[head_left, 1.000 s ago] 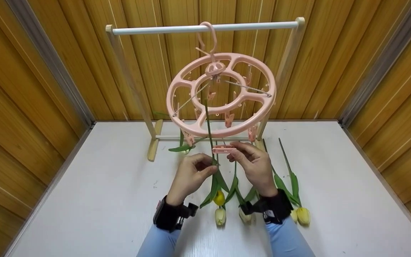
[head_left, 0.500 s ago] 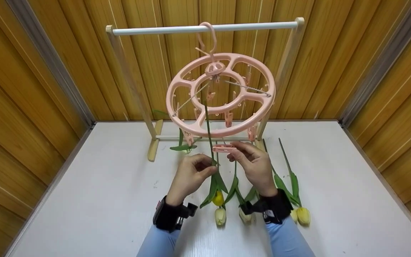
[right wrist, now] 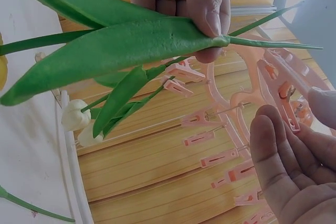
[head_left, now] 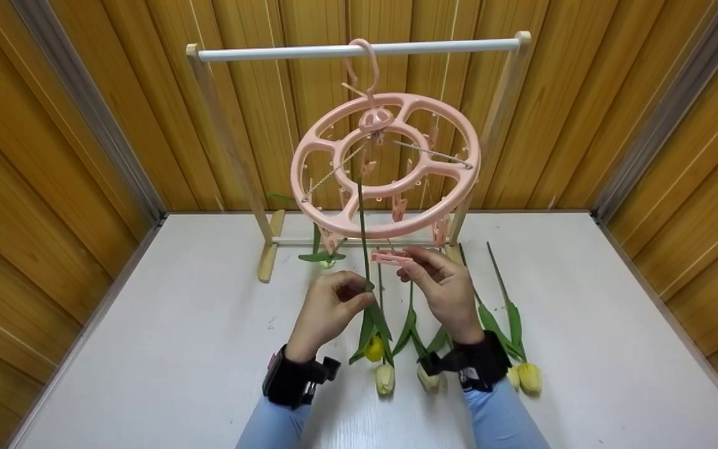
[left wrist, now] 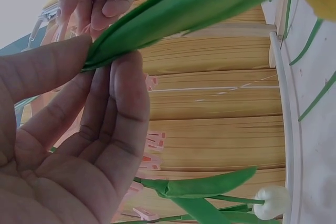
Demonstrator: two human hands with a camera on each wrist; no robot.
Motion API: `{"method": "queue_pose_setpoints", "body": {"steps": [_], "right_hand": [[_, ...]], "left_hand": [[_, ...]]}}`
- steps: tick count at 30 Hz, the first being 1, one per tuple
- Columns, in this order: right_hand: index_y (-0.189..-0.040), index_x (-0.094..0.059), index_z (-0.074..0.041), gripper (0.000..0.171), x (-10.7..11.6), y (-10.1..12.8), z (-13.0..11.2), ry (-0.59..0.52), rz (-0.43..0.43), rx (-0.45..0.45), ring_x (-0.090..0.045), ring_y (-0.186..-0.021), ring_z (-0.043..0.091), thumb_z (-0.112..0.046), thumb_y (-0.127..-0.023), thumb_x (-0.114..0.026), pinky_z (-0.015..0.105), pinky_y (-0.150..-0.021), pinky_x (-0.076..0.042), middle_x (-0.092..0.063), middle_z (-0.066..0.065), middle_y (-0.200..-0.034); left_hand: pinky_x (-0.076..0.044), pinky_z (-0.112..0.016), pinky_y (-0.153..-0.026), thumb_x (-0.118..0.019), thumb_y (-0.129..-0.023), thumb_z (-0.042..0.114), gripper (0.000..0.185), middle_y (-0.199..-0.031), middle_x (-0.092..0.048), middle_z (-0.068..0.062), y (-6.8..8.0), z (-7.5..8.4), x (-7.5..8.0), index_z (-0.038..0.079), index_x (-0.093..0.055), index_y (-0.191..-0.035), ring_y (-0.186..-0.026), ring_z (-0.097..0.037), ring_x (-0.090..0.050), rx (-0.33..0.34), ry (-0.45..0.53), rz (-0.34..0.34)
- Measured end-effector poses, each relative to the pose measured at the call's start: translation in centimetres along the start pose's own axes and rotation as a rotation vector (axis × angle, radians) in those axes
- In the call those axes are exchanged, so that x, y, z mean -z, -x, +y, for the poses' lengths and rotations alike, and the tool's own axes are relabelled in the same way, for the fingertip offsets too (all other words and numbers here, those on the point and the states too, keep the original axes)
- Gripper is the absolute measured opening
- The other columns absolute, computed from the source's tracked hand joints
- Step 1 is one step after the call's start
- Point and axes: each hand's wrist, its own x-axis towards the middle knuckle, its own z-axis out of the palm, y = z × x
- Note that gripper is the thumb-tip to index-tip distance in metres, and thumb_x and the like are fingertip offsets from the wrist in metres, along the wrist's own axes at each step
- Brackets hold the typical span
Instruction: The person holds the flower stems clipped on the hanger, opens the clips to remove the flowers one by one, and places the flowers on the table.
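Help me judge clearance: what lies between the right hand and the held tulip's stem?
In the head view, the pink clip; another stem lies behind, on the table.

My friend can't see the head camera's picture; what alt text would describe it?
A person's left hand holds a yellow tulip upside down, while the right hand pinches a pink clip below a round pink hanger. Pale tulips lie on a white table.
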Motion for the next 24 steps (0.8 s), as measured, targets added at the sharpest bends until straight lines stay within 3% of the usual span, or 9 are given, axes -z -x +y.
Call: {"method": "queue_pose_setpoints", "body": {"steps": [4, 24], "right_hand": [[-0.125, -0.064, 0.016, 0.03, -0.1, 0.02, -0.09, 0.001, -0.002, -0.003, -0.071, -0.084, 0.011, 0.006, -0.097, -0.065, 0.026, -0.078, -0.059, -0.069, 0.032, -0.102], [-0.13, -0.058, 0.019, 0.034, -0.18, -0.06, 0.4, -0.024, -0.03, -0.023, -0.069, -0.087, 0.011, 0.006, -0.099, -0.062, 0.027, -0.077, -0.058, -0.067, 0.025, -0.105]], "left_hand": [[-0.051, -0.026, -0.07, -0.078, -0.087, 0.001, 0.009, -0.086, -0.071, -0.01, 0.2, -0.12, 0.17, -0.002, -0.075, -0.095, -0.073, -0.013, -0.059, 0.002, -0.006, 0.003], [-0.051, -0.027, -0.071, -0.078, -0.088, 0.004, 0.007, -0.085, -0.071, -0.008, 0.81, -0.75, 0.89, 0.001, -0.076, -0.094, -0.074, -0.015, -0.061, -0.007, -0.041, 0.029]]}}
